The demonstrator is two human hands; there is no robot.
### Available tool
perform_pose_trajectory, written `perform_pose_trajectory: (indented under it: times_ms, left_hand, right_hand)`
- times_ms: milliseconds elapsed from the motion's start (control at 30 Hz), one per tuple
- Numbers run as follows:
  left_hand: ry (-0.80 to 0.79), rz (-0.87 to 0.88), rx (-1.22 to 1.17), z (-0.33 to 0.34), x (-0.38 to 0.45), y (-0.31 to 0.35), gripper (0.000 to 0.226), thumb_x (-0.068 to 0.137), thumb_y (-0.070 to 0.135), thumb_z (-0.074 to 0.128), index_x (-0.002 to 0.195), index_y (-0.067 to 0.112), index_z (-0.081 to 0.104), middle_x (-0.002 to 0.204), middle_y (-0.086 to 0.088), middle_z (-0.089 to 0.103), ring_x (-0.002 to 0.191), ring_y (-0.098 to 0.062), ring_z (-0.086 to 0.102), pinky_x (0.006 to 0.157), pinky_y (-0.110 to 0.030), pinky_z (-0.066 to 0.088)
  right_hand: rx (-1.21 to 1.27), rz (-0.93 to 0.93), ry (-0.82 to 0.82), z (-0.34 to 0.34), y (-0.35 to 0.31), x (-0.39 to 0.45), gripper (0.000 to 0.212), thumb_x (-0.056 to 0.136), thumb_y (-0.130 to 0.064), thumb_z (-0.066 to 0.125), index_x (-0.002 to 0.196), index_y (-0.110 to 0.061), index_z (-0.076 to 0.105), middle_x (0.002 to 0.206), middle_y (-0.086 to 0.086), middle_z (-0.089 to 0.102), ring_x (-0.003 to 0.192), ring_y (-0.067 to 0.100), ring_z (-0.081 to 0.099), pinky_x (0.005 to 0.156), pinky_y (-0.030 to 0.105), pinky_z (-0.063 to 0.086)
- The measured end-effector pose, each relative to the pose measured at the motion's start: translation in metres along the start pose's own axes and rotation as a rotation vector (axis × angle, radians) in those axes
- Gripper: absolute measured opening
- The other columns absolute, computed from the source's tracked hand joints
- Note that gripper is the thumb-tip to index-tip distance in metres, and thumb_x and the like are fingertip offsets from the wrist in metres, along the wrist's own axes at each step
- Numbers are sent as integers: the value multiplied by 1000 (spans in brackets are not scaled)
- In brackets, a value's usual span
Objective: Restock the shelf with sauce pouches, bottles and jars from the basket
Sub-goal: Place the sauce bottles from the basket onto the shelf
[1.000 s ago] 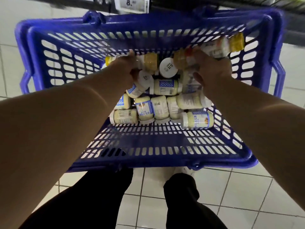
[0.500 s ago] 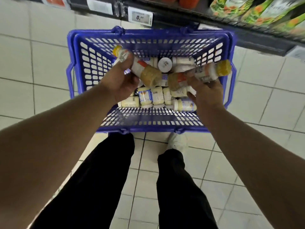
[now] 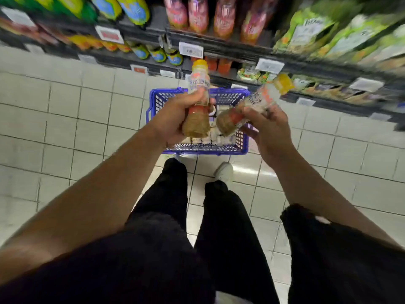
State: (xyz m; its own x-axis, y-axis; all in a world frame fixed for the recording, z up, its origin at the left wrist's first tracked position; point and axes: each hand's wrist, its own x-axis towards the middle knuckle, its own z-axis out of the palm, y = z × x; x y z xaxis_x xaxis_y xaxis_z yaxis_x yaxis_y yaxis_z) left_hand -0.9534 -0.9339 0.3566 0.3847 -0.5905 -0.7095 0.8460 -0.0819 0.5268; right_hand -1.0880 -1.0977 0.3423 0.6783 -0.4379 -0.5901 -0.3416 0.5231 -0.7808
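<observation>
Both hands had lifted clear of the blue basket (image 3: 156, 99) since half a second earlier, each carrying its bottle up with it; the view had also swung up, so more shelving showed than before. Left hand (image 3: 175, 119) wrapped its fingers around the left bottle (image 3: 198, 102), which stood roughly upright, yellow cap on top, brown sauce filling the lower part. Right hand (image 3: 267, 130) gripped the right bottle (image 3: 252, 106) around its middle; that one was tilted, yellow cap pointing up and away to the right of the basket, brown base angled toward the left bottle. Bottle bases sat just beside each other above the basket, whether touching could not be told.

Basket rested on the pale tiled floor (image 3: 76, 119), against the foot of the shelf (image 3: 230, 49). Pale jars (image 3: 203, 140) still lay inside along the basket's near wall, mostly hidden behind the hands and bottles. Beyond the basket the shelf held red bottles, green pouches to the right, and yellow-green packs to the left, all motion-blurred. White price tags (image 3: 190, 49) ran along the shelf edges, text unreadable. Nearer than the basket, black trouser legs (image 3: 171, 194) and a white shoe (image 3: 223, 172) showed on the floor.
</observation>
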Motion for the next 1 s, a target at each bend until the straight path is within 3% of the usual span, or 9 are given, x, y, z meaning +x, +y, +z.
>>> perform_pose_trajectory:
  times_ms: [100,167,233,367,500,633,733,833,1000]
  left_hand:
    - [-20,171,99,47,-49,31,25,93,28,58,109,9,57,87,-6,60,68,-14,62,58,-28,55]
    - [-37,275,172,70,-76,53,16,95,23,63,107,13,63,84,-1,63,71,-12,61,62,-27,54]
    - [-46,365,261,91,-102,76,12,96,22,64,105,17,69,83,4,68,73,-10,63,66,-28,54]
    - [-108,528,282,131,-146,114,18,94,20,67,110,17,71,94,0,75,84,-13,71,72,-33,57]
    - [-173,672,297,168,-178,150,24,96,13,64,119,13,67,100,-4,75,86,-16,72,72,-32,59]
    - [-171,812,325,199,-201,190,35,92,16,68,126,10,61,105,-5,73,93,-25,65,84,-38,49]
    - [-171,908,339,214,-212,226,35,88,17,69,122,11,62,101,-2,74,89,-18,68,78,-35,55]
    - [-220,960,342,220,-219,262,31,89,14,69,120,14,64,101,1,75,89,-10,70,78,-28,57]
    - [-229,1022,397,217,-222,318,34,87,18,73,120,20,66,111,-3,75,98,-11,71,75,-19,54]
  right_hand:
    - [-8,-83,-37,0,-58,-46,23,87,-5,69,108,-6,61,94,20,62,89,30,64,78,41,56]
    - [-34,-137,-54,3,-93,-69,32,89,-4,68,120,-8,57,100,12,70,95,29,65,89,54,56]
    - [-28,-194,-92,8,-128,-89,40,91,-2,65,128,-11,54,101,1,76,97,22,70,95,56,53]
    - [-16,-269,-173,22,-195,-120,37,84,-17,61,120,-24,62,112,6,74,100,23,68,88,49,53]
    - [20,-356,-221,38,-253,-142,41,85,-16,53,125,-17,62,117,19,69,97,32,62,88,52,51]
    - [13,-460,-222,53,-305,-158,43,81,-24,54,123,-26,63,122,23,66,97,33,62,84,51,51]
    - [-10,-542,-244,64,-335,-165,30,86,-30,57,115,-32,65,108,15,72,90,27,66,79,43,53]
    - [-43,-601,-275,78,-359,-168,29,89,-33,61,118,-26,61,97,4,74,82,18,70,69,32,56]
    - [-75,-679,-243,111,-398,-163,30,93,-31,65,121,-23,59,99,4,74,84,16,70,69,30,57]
